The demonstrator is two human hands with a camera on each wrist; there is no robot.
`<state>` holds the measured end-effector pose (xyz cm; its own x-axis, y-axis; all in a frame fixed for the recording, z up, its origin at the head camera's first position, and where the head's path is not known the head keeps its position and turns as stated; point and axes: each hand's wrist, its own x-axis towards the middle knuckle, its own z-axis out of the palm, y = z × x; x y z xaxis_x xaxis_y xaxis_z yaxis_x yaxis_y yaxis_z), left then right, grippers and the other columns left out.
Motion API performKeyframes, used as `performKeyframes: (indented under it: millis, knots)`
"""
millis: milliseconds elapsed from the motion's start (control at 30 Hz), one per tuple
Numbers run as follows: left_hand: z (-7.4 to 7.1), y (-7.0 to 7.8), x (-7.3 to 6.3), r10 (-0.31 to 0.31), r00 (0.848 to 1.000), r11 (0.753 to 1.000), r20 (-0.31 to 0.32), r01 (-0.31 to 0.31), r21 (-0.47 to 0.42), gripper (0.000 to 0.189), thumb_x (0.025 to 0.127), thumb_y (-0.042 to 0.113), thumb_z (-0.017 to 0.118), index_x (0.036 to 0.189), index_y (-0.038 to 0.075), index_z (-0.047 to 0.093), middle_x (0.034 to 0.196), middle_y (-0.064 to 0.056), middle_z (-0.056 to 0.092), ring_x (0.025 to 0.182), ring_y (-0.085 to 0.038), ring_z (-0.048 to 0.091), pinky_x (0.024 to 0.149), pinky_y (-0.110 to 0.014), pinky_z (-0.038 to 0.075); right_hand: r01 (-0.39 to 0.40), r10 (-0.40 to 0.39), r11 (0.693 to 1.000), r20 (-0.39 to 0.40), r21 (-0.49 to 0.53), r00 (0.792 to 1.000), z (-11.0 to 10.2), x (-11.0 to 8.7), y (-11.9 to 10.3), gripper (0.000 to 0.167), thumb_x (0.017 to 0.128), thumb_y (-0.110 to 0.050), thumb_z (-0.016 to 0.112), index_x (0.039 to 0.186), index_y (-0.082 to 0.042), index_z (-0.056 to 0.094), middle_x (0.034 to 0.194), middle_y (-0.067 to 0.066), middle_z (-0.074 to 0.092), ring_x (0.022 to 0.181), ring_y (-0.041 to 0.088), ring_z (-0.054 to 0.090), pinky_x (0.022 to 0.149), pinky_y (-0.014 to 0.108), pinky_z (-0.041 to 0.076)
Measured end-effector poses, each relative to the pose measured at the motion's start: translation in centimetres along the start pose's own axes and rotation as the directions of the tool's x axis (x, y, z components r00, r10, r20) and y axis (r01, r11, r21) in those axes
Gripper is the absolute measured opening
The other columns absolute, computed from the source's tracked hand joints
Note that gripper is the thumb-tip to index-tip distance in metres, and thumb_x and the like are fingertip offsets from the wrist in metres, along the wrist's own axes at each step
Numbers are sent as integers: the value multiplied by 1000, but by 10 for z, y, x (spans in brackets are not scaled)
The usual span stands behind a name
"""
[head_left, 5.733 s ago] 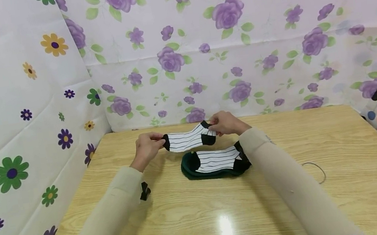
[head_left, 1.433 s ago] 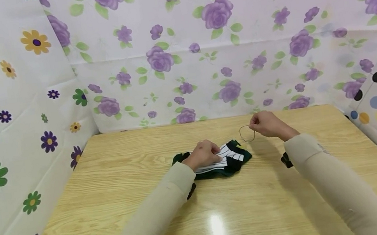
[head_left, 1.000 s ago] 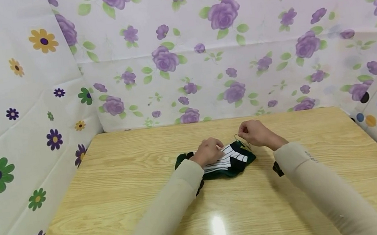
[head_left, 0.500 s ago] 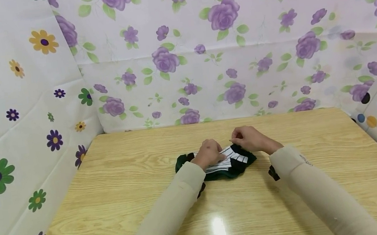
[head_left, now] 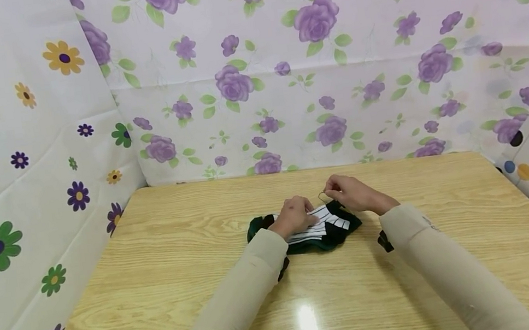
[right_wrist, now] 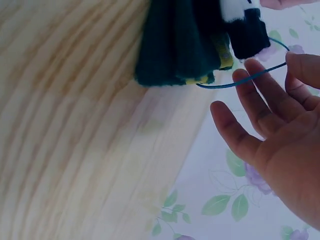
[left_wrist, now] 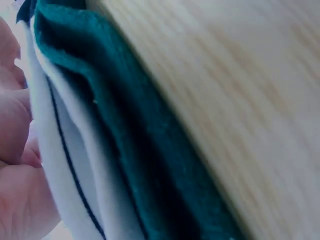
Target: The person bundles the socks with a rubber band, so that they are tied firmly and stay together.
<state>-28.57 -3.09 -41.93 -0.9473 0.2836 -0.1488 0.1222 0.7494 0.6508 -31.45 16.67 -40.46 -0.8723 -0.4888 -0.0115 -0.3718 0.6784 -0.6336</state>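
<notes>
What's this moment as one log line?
left hand: on striped sock | right hand: pinches thin loop by cuffs | green socks: underneath, on table

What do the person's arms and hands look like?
Left hand and right hand are bare. The left sleeve and right sleeve are long and beige. The right one has a small dark marking near its cuff, too small to read. Something black shows beside each wrist; I can't tell what.

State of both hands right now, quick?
Left hand: on the striped sock; gripping or just pressing, can't tell.
Right hand: closed, pinching the thin loop.
</notes>
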Motion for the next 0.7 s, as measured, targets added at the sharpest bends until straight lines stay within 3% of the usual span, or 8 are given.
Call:
performKeyframes:
  millis: [167, 300, 500, 700]
  knots:
    - [-2, 2, 0, 19, 1000, 991, -14, -20, -130, 26, 95, 18, 72, 118, 8, 67, 105, -6, 64, 93, -20, 61, 81, -34, 51, 17, -17, 1000, -2, -21, 1000, 1, -5, 4, 11, 106, -13, 52, 102, -5, 59, 102, 10, 62, 92, 24, 57, 80, 41, 47]
    - [-3, 4, -1, 32, 999, 980, 11, -29, -197, 32, 97, 15, 68, 129, 10, 64, 106, -8, 63, 92, -21, 60, 77, -34, 51, 44, -43, 999, 8, -17, 999, 4, -8, 6, 11, 105, -13, 53, 100, -6, 60, 106, 10, 63, 101, 27, 59, 86, 45, 48]
    - [0, 9, -2, 93, 994, 992, 52, -87, -96, 25, 103, 14, 58, 125, 13, 68, 116, -11, 63, 99, -22, 60, 80, -34, 50, 77, -76, 997, 26, -3, 997, 3, -13, 7, 10, 104, -13, 56, 98, -8, 61, 104, 8, 63, 98, 25, 59, 87, 44, 48]
    - [2, 14, 0, 76, 992, 997, 97, -75, -13, 25, 106, 17, 52, 120, 10, 71, 119, -6, 66, 106, -19, 61, 87, -33, 50, 109, -113, 993, 119, 44, 986, -3, -22, 13, 10, 104, -13, 55, 97, -8, 59, 93, 4, 63, 83, 18, 56, 77, 37, 44]
